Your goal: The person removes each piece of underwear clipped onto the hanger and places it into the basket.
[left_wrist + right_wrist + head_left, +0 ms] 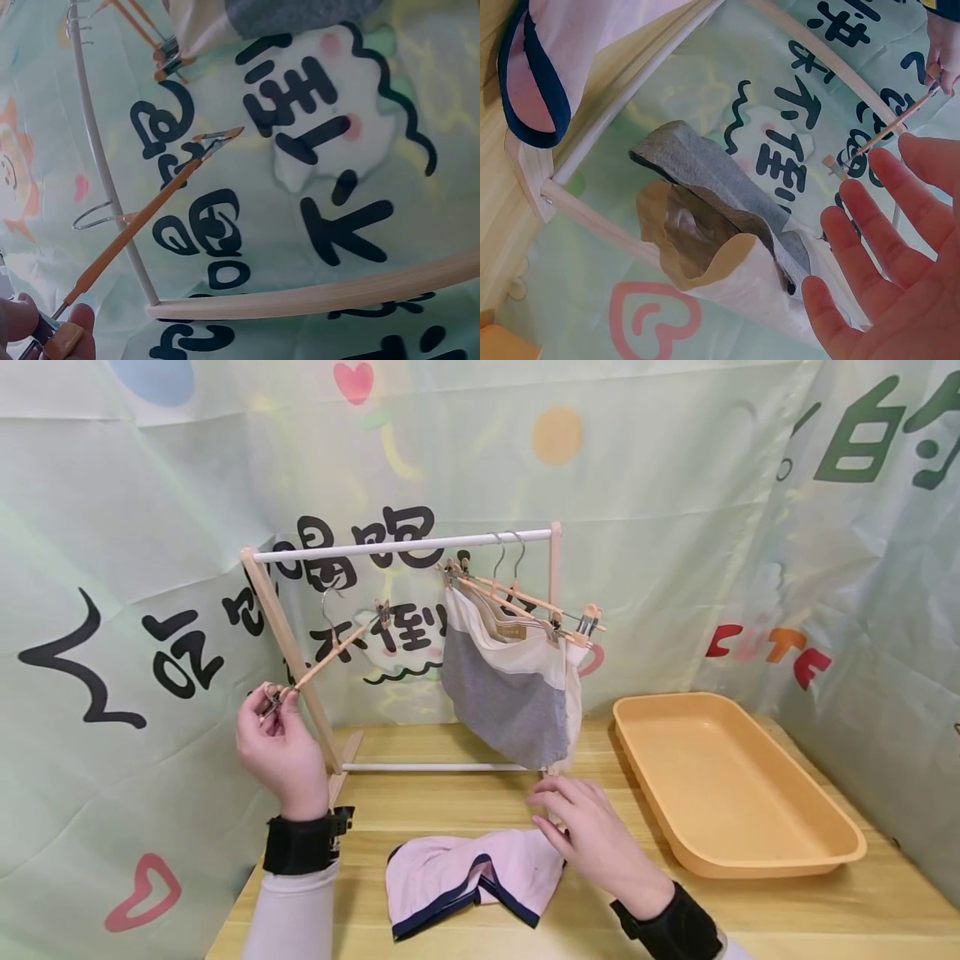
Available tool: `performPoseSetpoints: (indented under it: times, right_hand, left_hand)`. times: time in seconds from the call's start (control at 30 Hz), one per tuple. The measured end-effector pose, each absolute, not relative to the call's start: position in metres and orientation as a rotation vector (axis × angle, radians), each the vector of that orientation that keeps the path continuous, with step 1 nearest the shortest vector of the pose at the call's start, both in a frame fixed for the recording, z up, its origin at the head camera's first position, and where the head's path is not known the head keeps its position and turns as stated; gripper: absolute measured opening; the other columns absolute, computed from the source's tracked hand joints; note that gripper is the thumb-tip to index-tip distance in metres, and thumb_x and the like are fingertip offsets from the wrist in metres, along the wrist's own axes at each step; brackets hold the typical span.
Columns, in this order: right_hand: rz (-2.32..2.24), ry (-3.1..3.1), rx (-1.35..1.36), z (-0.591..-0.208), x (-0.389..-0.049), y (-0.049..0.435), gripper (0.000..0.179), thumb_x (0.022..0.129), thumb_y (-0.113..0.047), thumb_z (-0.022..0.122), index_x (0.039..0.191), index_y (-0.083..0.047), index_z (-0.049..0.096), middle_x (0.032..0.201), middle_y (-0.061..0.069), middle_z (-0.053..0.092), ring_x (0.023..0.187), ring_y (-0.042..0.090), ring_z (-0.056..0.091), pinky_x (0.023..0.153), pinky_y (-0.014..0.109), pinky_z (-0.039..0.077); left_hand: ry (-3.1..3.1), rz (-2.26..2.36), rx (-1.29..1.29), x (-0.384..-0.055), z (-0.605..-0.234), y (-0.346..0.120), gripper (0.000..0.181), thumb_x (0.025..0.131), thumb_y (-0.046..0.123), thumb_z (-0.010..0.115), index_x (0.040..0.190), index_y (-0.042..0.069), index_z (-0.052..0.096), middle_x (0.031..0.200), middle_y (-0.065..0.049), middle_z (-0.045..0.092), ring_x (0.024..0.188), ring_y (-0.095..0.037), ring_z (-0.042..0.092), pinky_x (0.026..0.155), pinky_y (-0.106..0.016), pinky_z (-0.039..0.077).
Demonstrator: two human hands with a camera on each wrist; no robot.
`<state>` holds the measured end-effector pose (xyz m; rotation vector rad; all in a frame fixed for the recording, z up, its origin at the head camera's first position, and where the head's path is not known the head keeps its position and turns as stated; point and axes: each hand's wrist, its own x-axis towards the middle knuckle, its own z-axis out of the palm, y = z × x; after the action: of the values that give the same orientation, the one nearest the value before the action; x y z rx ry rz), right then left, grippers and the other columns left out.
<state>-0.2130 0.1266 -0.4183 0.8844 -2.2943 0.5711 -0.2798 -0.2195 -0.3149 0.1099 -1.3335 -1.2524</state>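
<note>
My left hand point(281, 743) pinches the clip at one end of a wooden clip hanger point(330, 656), which slants up to the right. Its metal hook shows below the rail in the head view. The clip at the hanger's other end point(217, 137) grips no cloth. My right hand point(592, 831) has its fingers extended and holds nothing, beside pink shorts with navy trim point(435, 872) lying on the table. In the right wrist view the spread fingers point(885, 217) show. Grey and cream shorts point(498, 693) hang by clips from the rack's right side.
A small rack with a white rail point(405, 546) and wooden posts stands on the wooden table point(750, 914). Two hanger hooks sit near the rail's right end. An orange tray point(720, 777) lies to the right. A printed cloth backdrop point(652, 568) encloses the back and sides.
</note>
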Motion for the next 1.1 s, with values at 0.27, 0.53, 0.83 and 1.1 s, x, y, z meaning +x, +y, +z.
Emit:
performPoseSetpoints:
  times: [0.27,0.53,0.83,1.1]
  right_hand:
    - [0.552,-2.292,0.892,-0.423,-0.215,0.125,0.019,0.085,-0.020,0.069,0.104,-0.016,0.066,0.111,0.003,0.063,0.107,0.020,0.054,0.087,0.051,0.043]
    - [0.563,-2.293,0.889,-0.424,-0.216,0.125,0.020,0.084,-0.019,0.069,0.103,-0.017,0.066,0.110,0.002,0.063,0.106,0.021,0.055,0.087,0.051,0.043]
    - [0.549,-2.297,0.886,-0.425,-0.216,0.126,0.018,0.085,-0.020,0.069,0.103,-0.017,0.066,0.110,0.002,0.063,0.104,0.019,0.055,0.087,0.050,0.042]
    - [0.536,-2.293,0.889,-0.427,-0.217,0.127,0.018,0.086,-0.022,0.068,0.103,-0.017,0.066,0.110,0.002,0.063,0.105,0.019,0.055,0.086,0.050,0.042]
  left_hand:
    - [-1.296,-1.259,0.036,-0.285,-0.290,-0.223,0.028,0.082,0.017,0.071,0.105,0.001,0.066,0.093,-0.001,0.064,0.084,-0.016,0.065,0.075,-0.020,0.055]
    - [-1.326,-1.201,0.056,-0.287,-0.268,-0.224,0.030,0.083,0.025,0.070,0.105,0.005,0.066,0.094,-0.001,0.066,0.083,-0.012,0.064,0.074,-0.019,0.054]
    - [-1.343,-1.182,0.119,-0.291,-0.252,-0.224,0.025,0.085,0.013,0.068,0.106,-0.001,0.065,0.096,-0.005,0.066,0.083,-0.012,0.064,0.074,-0.017,0.054]
    - [-1.324,-1.197,0.097,-0.305,-0.247,-0.235,0.025,0.084,0.017,0.070,0.104,0.004,0.066,0.095,-0.001,0.064,0.082,-0.012,0.062,0.073,-0.018,0.053]
